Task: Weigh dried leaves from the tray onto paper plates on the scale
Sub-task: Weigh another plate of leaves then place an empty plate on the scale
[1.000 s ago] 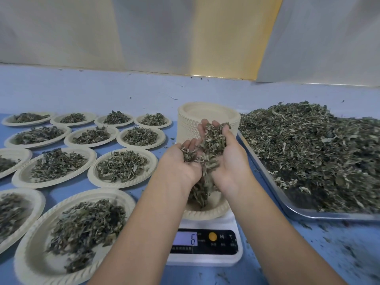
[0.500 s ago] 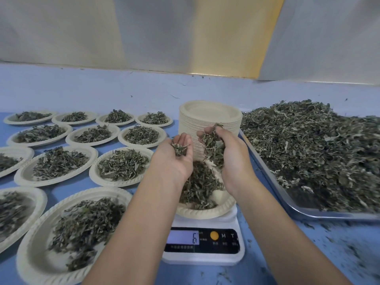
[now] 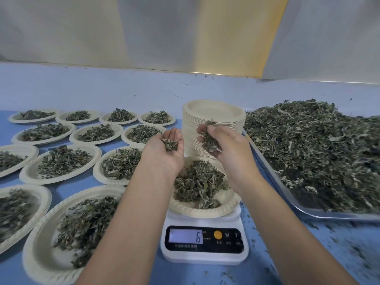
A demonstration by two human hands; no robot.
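From the scale (image 3: 203, 256), the filled plates (image 3: 61, 181) lie in rows on the blue table (image 3: 298, 243) at 9 to 11 o'clock, each holding a small green-brown heap. The left hand (image 3: 164, 153) hovers palm up, fingers loosely cupped, with a few leaf scraps (image 3: 169, 144) lying in the palm. Below both hands, a paper plate (image 3: 205, 211) sits on the scale and holds a leaf heap (image 3: 197, 182); the display shows what looks like 6. The right hand (image 3: 224, 149), just beside the left, curls its fingers round a clump of leaves (image 3: 209, 138). At 12 o'clock stands a stack of empty plates (image 3: 213, 112). At 3 o'clock a metal tray (image 3: 333, 216) is piled with dried leaves (image 3: 318, 151).
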